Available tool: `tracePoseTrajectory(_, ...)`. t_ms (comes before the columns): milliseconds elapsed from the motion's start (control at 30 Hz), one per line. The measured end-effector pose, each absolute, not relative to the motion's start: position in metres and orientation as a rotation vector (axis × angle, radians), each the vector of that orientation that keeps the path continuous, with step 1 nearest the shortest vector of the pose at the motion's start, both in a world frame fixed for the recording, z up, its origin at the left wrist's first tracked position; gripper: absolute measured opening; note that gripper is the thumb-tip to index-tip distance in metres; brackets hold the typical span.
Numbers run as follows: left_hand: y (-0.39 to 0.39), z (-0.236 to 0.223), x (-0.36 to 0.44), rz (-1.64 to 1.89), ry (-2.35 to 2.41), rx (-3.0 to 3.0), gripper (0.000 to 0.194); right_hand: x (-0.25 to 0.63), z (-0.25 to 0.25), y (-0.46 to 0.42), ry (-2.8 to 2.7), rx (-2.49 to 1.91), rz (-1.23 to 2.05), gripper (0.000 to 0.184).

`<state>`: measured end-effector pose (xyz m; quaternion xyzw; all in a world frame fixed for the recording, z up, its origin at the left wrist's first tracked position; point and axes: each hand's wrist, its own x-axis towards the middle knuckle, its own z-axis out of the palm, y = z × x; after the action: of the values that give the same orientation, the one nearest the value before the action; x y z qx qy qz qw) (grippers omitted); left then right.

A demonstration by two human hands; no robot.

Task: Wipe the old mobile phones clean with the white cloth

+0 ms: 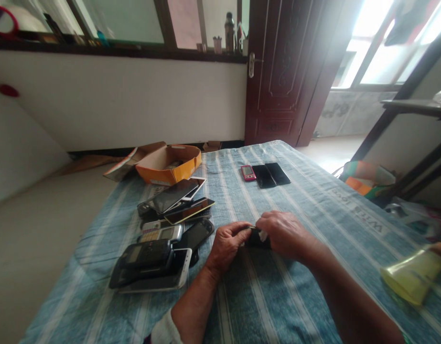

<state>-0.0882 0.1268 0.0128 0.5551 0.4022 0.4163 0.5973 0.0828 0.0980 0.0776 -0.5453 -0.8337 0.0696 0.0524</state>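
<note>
Head-worn camera view, looking forward and down across the blue striped cloth (227, 191) from above its near side; the left hand (228, 242) and right hand (283, 234) appear close, just below the centre, while the dark red door (277, 71) and white wall (152, 100) stand farther off.

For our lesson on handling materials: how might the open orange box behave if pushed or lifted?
The box looks like cardboard, so it is probably light for its size. Its thin walls may flex if squeezed. The open flap, spread outward, could swing or drag.
</note>
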Motion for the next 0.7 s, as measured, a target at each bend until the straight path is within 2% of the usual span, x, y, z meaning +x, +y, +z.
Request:
tracePoseTrajectory(200,0.125,0.012,-0.086,0.953,0.841,1.120,0.020,0.083,0.080,0.097,-2.534,-1.621,0.217,0.023)
tracePoseTrajectory(400,0.126,0.016,-0.088,0.970,0.878,1.256,0.019,0.079,0.077,0.096,-2.552,-1.571,0.213,0.023)
tracePoseTrajectory(700,0.129,0.024,-0.093,0.956,0.957,1.470,0.009,0.093,0.088,0.095,-2.497,-1.813,0.301,0.024)
